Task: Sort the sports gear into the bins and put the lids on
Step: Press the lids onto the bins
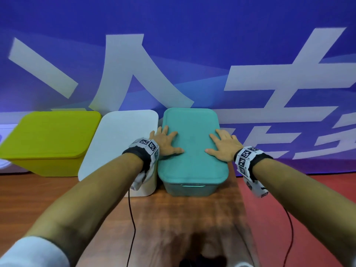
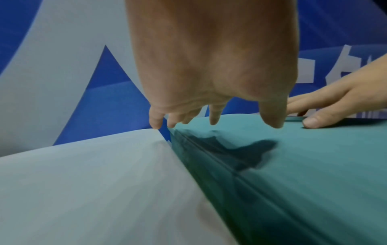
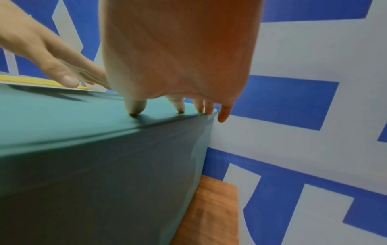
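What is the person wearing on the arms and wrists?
Each wrist carries a dark band with white blocks of black square markers. A thin dark cable hangs from each wrist. The forearms are bare; a white sleeve shows on the left arm.

Bin contents hidden under teal lid [image 1: 192, 149]
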`<state>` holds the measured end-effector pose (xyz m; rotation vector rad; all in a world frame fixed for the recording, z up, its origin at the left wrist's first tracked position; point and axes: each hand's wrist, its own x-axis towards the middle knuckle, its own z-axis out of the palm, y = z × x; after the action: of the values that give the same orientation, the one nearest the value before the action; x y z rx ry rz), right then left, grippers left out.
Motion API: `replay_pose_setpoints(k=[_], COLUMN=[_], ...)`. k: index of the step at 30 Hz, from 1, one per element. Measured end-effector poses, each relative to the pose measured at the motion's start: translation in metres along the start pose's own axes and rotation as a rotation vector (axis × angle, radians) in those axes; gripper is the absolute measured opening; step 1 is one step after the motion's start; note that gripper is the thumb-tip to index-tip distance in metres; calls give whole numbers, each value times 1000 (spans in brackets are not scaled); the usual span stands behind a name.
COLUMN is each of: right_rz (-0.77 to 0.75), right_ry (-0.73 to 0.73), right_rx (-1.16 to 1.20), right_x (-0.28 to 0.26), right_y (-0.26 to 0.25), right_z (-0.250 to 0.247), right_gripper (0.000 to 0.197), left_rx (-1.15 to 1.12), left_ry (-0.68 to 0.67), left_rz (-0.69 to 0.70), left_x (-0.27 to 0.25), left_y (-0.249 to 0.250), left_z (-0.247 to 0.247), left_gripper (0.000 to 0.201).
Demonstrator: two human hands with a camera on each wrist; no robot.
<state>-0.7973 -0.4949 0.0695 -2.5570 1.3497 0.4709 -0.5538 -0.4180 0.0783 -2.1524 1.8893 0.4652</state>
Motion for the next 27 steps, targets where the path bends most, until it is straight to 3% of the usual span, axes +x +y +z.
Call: replay_pose_setpoints(k=[5,13,27], right_rz=[39,66,70], right_ry=[-72,-57,-48], right_rx=[50,100,111], right_x=[20,47,51], right_y=[-1,4,7], right_z=[-11,-5,-4], right_gripper=[83,86,87], left_rx=[18,2,26], left_ry=[-36,-53,-26], left_rz=[-51,-134,-111], left_x=[24,48,47], left_y=[6,-6,-9], left_z=[-2,9,8], left_gripper=[90,127,125])
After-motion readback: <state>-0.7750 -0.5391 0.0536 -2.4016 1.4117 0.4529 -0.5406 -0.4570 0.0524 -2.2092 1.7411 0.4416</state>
